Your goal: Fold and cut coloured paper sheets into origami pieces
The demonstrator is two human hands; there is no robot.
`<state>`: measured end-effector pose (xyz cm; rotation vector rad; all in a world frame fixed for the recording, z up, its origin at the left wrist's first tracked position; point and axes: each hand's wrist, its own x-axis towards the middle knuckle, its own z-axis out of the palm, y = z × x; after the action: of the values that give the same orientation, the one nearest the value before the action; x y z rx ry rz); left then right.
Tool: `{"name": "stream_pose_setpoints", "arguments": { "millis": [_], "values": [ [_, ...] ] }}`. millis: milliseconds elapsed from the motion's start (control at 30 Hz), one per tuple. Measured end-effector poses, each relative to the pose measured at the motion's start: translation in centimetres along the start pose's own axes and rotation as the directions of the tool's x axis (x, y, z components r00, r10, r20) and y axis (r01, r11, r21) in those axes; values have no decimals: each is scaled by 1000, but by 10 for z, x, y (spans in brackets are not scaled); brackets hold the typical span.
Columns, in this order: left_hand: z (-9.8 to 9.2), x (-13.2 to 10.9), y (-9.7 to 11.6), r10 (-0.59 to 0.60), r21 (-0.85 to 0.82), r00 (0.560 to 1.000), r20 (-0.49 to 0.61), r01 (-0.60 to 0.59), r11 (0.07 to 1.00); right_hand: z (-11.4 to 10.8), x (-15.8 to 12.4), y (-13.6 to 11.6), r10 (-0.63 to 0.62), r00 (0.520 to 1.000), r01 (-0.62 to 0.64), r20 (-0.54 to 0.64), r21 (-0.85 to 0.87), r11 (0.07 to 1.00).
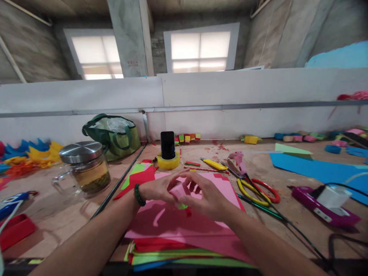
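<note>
My left hand (161, 188) and my right hand (205, 195) meet over a stack of pink sheets (155, 218). Between their fingers is a small pink block-like piece (178, 191), gripped from both sides and partly covered. Just below it a bit of green (183, 206) and a bit of red (188, 212) show; whether they are joined to the piece I cannot tell. A red sheet (140, 178) lies by my left wrist. Nearest to my right hand are scissors with yellow and red handles (268, 191) and a pink glue gun (240, 163).
A glass mug of tea (91, 174) and a green bag (120, 138) stand at left. A phone (168, 145) rests upright on a yellow tape roll (168, 163). A yellow utility knife (215, 164), a purple power strip (322, 207) with cords and blue sheets (310, 168) lie rightward.
</note>
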<state>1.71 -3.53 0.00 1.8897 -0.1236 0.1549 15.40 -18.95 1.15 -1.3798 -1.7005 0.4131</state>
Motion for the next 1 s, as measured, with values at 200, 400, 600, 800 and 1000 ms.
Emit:
{"name": "stream_pose_setpoints", "arguments": {
  "millis": [200, 400, 600, 800, 1000],
  "values": [
    [3, 0, 6, -10, 102, 998, -63, 16, 995, 4, -1, 2, 14, 994, -33, -107, -177, 984],
    [4, 2, 6, -44, -166, 985, -168, 15, 986, 1, 0, 5, -73, 952, 20, -297, -178, 984],
    [6, 4, -1, -82, -305, 966, -244, 3, 952, -5, -4, -3, -35, 955, -31, -295, -217, 976],
    [13, 14, -21, -115, -255, 692, -712, -102, 962, -66, 32, -26, 3, 962, -157, -274, -543, 825],
    [20, 17, -31, -139, -213, 605, -784, -52, 976, -124, 141, 26, 99, 880, -419, -465, -660, 624]
  ]
}}
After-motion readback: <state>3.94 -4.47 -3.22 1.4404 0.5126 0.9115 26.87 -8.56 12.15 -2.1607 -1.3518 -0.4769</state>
